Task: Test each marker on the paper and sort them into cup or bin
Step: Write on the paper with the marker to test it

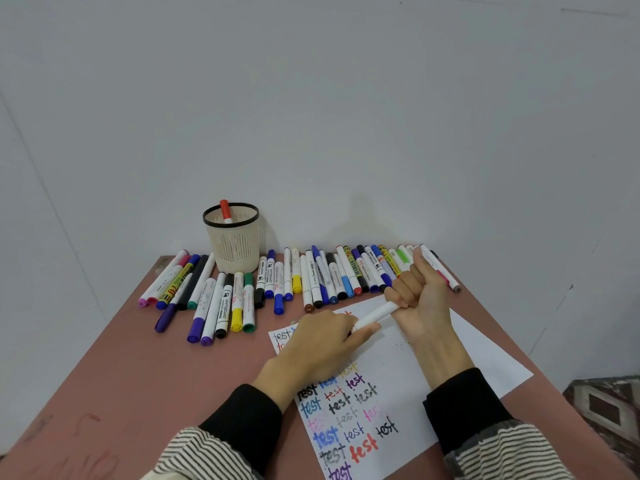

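Both hands hold one white marker [375, 315] over the paper [391, 375]. The left hand [323, 341] curls round one end, the right hand [415, 299] round the other. Behind, a long row of markers [311, 278] lies on the tabletop [138, 375] beside the cup [235, 240], which has a red marker [225, 211] in it.

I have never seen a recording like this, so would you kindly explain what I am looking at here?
There is no machine: one camera worn on a person's head looks down at their two bare hands. The left hand and right hand both grip a white marker above a paper covered with the word "test" in many colours. On the reddish table lie rows of markers. A mesh cup at the back holds one red-capped marker. No bin is visible.
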Available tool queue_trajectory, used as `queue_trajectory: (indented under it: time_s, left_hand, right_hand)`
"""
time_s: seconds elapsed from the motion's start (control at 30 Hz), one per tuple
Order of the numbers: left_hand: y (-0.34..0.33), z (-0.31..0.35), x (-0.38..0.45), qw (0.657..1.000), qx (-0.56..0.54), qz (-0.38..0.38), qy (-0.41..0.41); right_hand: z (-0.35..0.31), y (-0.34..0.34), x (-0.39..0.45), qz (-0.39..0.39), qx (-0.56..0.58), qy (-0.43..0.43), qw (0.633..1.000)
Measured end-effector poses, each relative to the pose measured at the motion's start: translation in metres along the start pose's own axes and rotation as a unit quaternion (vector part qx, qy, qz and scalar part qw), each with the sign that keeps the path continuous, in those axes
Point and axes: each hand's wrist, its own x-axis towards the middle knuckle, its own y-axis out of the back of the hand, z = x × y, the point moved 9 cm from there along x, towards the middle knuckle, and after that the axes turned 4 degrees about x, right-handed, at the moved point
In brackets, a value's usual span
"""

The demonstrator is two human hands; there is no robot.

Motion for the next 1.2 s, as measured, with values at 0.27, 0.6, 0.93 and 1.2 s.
queue_trajectory:
  time_s: [0.27,0.6,0.93,1.2]
  left_hand:
    - [0.012,-0.02,0.002,0.997,0.053,0.063,0.01]
    - [0.028,-0.023,0.001,0.991,0.089,0.098,0.014]
    - [0.008,-0.083,-0.005,0.98,-0.134,-0.034,0.143]
    - [0.003,-0.084,-0.003,0.978,-0.149,-0.028,0.143]
  right_hand:
    - [0.002,-0.023,-0.006,-0.063,-0.058,0.023,0.996]
    - [0.027,-0.016,-0.001,-0.068,-0.429,0.03,0.9]
    - [0.021,0.004,0.001,0.027,-0.382,-0.004,0.924]
    - [0.036,-0.01,0.004,-0.064,-0.497,0.071,0.862]
